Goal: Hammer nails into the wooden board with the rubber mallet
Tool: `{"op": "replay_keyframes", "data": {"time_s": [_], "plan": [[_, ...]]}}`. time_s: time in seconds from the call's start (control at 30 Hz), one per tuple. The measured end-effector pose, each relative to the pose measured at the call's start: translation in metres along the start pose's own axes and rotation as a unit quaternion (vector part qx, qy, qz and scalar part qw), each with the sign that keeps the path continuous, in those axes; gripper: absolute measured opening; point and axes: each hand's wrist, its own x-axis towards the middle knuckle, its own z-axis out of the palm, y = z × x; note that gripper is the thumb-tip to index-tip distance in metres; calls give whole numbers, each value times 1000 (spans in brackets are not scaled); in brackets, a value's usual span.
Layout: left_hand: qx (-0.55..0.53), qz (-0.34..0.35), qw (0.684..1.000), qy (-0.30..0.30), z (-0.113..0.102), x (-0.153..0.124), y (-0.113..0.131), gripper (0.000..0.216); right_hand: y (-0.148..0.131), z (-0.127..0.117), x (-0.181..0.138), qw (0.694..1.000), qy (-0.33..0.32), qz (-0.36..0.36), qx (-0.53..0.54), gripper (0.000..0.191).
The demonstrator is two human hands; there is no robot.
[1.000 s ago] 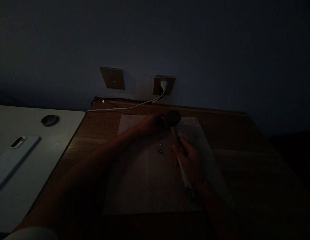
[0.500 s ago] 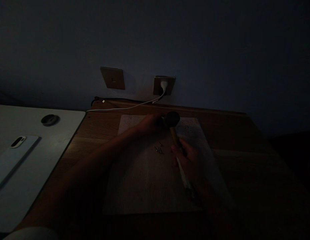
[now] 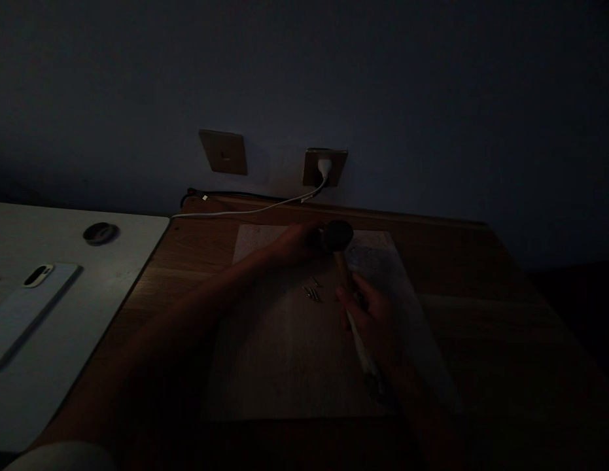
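Note:
My right hand (image 3: 370, 311) is wrapped round the wooden handle of a hammer (image 3: 339, 236) with a dark, round-faced head. The head sits over the far part of a pale board (image 3: 284, 366), close beside my left hand (image 3: 299, 242). The fingers of that hand are bent together by the hammer head; their tips are in shadow and partly hidden by it, so what they pinch cannot be made out. Several small metal nails or screws (image 3: 312, 293) lie loose on the board, between my two hands and nearer to me than the left one.
Under the board is a wooden table (image 3: 481, 294). A white surface (image 3: 112, 288) adjoins it at left, bearing a phone (image 3: 36, 307) and a dark round lid or dish (image 3: 99, 233). A white cable (image 3: 245, 212) runs along the back to a wall socket (image 3: 325, 167). The light is very dim.
The camera view has shifted very slightly. Both hands and the hammer stay practically where they were.

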Motion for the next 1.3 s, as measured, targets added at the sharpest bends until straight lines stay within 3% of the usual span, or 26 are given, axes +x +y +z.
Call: {"op": "replay_keyframes", "data": {"time_s": [0.27, 0.43, 0.57, 0.67, 0.83, 1.03, 1.17, 1.3], "plan": [[-33, 12, 999, -8, 2, 0, -2, 52, -1, 0, 0, 1000, -1, 0, 6, 36], [-2, -16, 999, -40, -16, 2, 5, 48, 2, -1, -1, 1000, 0, 2, 15, 37], [95, -11, 987, -126, -44, -4, 22, 17, 0, 0, -2, 1000, 9, 14, 4, 38], [120, 17, 971, -206, -54, -14, 41, 14, -1, 0, -1, 1000, 3, 4, -2, 37], [118, 72, 961, -241, -43, -28, 65, 30, 0, 0, 0, 1000, 10, 15, -11, 47], [142, 109, 955, -236, -27, -30, 68, 25, 2, 0, 0, 1000, 9, 11, -9, 50], [168, 110, 947, -252, -21, -30, 66, 14, 4, -1, 0, 1000, 5, 5, -8, 47], [189, 64, 944, -262, -32, -27, 67, 13, 5, -2, 0, 1000, -5, -6, -4, 40]]}}
